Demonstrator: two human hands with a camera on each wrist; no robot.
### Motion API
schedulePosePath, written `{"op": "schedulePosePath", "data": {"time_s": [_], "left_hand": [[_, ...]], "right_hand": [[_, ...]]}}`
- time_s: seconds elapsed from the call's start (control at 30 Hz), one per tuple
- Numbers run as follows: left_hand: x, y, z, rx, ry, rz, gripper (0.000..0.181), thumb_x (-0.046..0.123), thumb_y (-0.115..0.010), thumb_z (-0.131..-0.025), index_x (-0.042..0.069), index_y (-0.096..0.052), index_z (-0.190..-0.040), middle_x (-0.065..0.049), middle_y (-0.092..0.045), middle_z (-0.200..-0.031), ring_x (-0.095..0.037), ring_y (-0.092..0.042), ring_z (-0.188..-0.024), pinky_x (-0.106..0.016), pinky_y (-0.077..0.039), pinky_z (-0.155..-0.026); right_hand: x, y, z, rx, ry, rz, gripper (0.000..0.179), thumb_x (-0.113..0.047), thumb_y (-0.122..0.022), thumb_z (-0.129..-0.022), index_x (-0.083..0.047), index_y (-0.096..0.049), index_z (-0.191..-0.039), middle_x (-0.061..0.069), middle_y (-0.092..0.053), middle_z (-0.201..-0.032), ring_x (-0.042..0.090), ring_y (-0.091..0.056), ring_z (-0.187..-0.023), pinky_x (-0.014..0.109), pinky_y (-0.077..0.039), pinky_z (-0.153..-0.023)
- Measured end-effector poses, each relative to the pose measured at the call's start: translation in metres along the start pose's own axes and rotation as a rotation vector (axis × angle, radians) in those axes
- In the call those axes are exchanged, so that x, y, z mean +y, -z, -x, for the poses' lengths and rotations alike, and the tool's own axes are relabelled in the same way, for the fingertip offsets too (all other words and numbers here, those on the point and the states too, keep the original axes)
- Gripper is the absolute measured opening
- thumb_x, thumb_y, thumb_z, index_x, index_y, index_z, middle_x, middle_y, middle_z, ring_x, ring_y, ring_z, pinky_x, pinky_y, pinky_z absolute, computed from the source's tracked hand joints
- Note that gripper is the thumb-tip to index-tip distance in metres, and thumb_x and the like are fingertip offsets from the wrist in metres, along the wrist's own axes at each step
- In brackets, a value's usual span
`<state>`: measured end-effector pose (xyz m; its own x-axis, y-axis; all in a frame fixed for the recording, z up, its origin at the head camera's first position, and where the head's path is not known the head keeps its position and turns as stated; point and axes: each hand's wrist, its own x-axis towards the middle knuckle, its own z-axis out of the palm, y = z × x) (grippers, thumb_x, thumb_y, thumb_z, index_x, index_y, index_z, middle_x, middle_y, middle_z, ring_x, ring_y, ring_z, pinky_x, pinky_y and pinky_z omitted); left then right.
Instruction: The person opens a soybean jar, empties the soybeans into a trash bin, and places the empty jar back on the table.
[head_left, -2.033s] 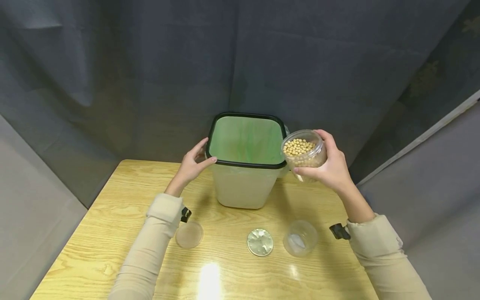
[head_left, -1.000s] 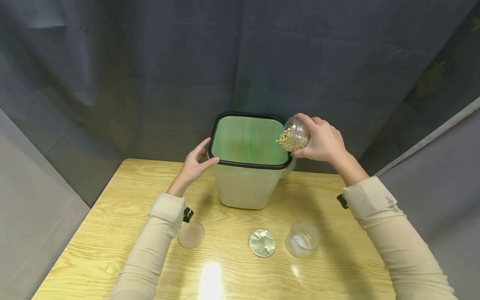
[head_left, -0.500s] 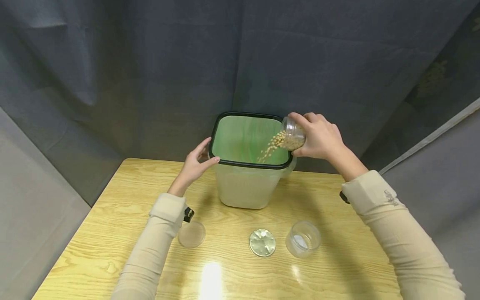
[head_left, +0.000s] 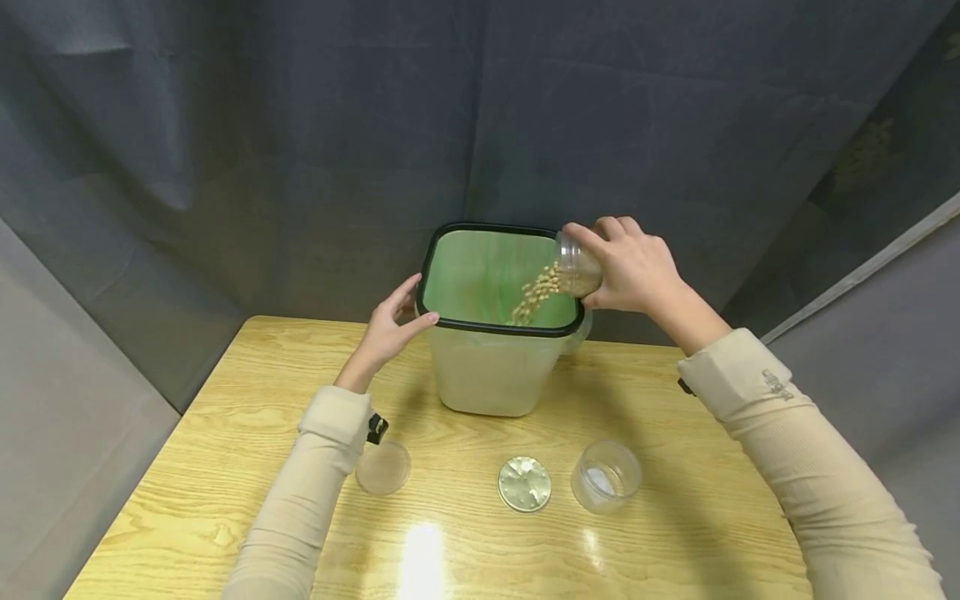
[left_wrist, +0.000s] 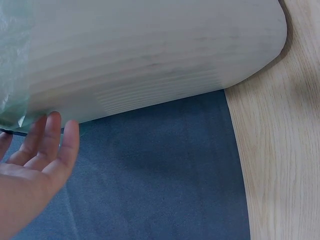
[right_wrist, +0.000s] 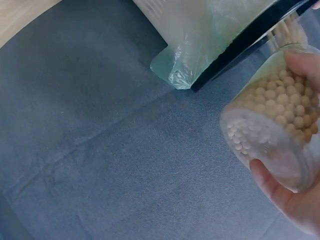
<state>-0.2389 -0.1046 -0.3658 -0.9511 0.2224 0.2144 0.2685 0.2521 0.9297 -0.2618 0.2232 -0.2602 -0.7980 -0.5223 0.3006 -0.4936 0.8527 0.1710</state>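
Observation:
A whitish trash can [head_left: 489, 375] stands on the table, lined with a green plastic bag [head_left: 468, 275] under a black rim. My left hand [head_left: 386, 332] rests against its left front corner, thumb at the front rim, fingers spread along the side. In the left wrist view those fingers [left_wrist: 50, 137] look nearly straight and touch the bin near its rim. My right hand [head_left: 637, 265] grips a clear plastic jar [head_left: 579, 265], tipped with its mouth over the can's right rim. Soybeans [head_left: 536, 293] stream from it into the can. The right wrist view shows many soybeans [right_wrist: 287, 100] inside the jar.
On the wooden table [head_left: 225, 467] lie a clear round lid [head_left: 383, 468] by the left cuff and a silvery foil disc [head_left: 524, 484] near the middle. A clear plastic cup [head_left: 606, 477] holding something white stands to its right. A dark curtain [head_left: 337, 167] hangs behind.
My right hand has brought the jar left over the rim and tilted it steadily further. The soybeans, first all inside the jar, now pour into the can. My left hand keeps its place.

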Motion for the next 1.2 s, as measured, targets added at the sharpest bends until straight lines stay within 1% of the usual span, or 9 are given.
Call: {"op": "schedulePosePath", "data": {"time_s": [0.23,0.4,0.43,0.67,0.83,1.07,1.2], "left_hand": [[-0.027,0.000,-0.011,0.007,-0.001,0.010,0.071,0.016,-0.064,-0.085,0.013,-0.026,-0.145,-0.021,-0.051,-0.120,-0.032,-0.046,-0.112,-0.046,-0.035,-0.097],[-0.032,-0.001,-0.012,0.024,-0.019,-0.001,0.070,0.018,-0.065,-0.085,0.016,-0.028,-0.144,-0.019,-0.052,-0.120,-0.031,-0.048,-0.109,-0.046,-0.037,-0.095],[-0.032,-0.001,-0.012,0.025,-0.018,0.001,0.070,0.019,-0.065,-0.085,0.017,-0.029,-0.144,-0.019,-0.052,-0.120,-0.030,-0.048,-0.109,-0.046,-0.037,-0.094],[0.002,-0.001,0.001,-0.010,0.016,0.037,0.069,0.010,-0.062,-0.086,0.005,-0.024,-0.144,-0.028,-0.045,-0.127,-0.037,-0.043,-0.114,-0.048,-0.034,-0.097],[0.002,-0.001,0.001,-0.006,0.009,0.035,0.069,0.010,-0.061,-0.086,0.005,-0.024,-0.144,-0.028,-0.046,-0.126,-0.037,-0.044,-0.113,-0.048,-0.035,-0.097],[0.002,-0.001,0.002,0.001,0.003,0.023,0.069,0.010,-0.062,-0.086,0.006,-0.025,-0.144,-0.026,-0.048,-0.125,-0.037,-0.046,-0.112,-0.047,-0.037,-0.095],[0.002,-0.002,0.001,0.001,0.000,0.021,0.069,0.010,-0.063,-0.086,0.004,-0.026,-0.143,-0.027,-0.047,-0.125,-0.038,-0.046,-0.111,-0.048,-0.036,-0.095]], "right_hand": [[0.000,0.001,-0.002,0.047,0.043,0.035,0.089,-0.031,-0.083,-0.053,-0.021,-0.041,-0.131,0.023,-0.045,-0.116,0.042,-0.044,-0.102,0.053,-0.046,-0.056],[0.001,0.001,-0.005,0.078,0.091,0.075,0.090,-0.031,-0.083,-0.052,-0.021,-0.042,-0.131,0.024,-0.046,-0.115,0.042,-0.045,-0.100,0.052,-0.046,-0.058],[0.000,0.001,-0.005,0.078,0.098,0.084,0.090,-0.031,-0.083,-0.052,-0.021,-0.042,-0.131,0.024,-0.045,-0.116,0.042,-0.045,-0.101,0.052,-0.047,-0.058],[-0.003,0.002,-0.008,0.084,0.149,0.147,0.090,-0.030,-0.084,-0.052,-0.021,-0.043,-0.131,0.025,-0.046,-0.115,0.042,-0.044,-0.102,0.050,-0.047,-0.061],[-0.003,0.002,-0.008,0.095,0.178,0.162,0.091,-0.030,-0.086,-0.049,-0.021,-0.044,-0.130,0.025,-0.046,-0.115,0.042,-0.044,-0.101,0.049,-0.047,-0.060],[-0.001,0.000,-0.009,0.139,0.257,0.220,0.090,-0.029,-0.084,-0.050,-0.020,-0.045,-0.130,0.025,-0.047,-0.112,0.041,-0.046,-0.098,0.045,-0.046,-0.055],[-0.002,0.002,-0.010,0.126,0.285,0.263,0.089,-0.028,-0.084,-0.052,-0.019,-0.044,-0.131,0.026,-0.046,-0.114,0.041,-0.045,-0.099,0.044,-0.045,-0.055]]}}
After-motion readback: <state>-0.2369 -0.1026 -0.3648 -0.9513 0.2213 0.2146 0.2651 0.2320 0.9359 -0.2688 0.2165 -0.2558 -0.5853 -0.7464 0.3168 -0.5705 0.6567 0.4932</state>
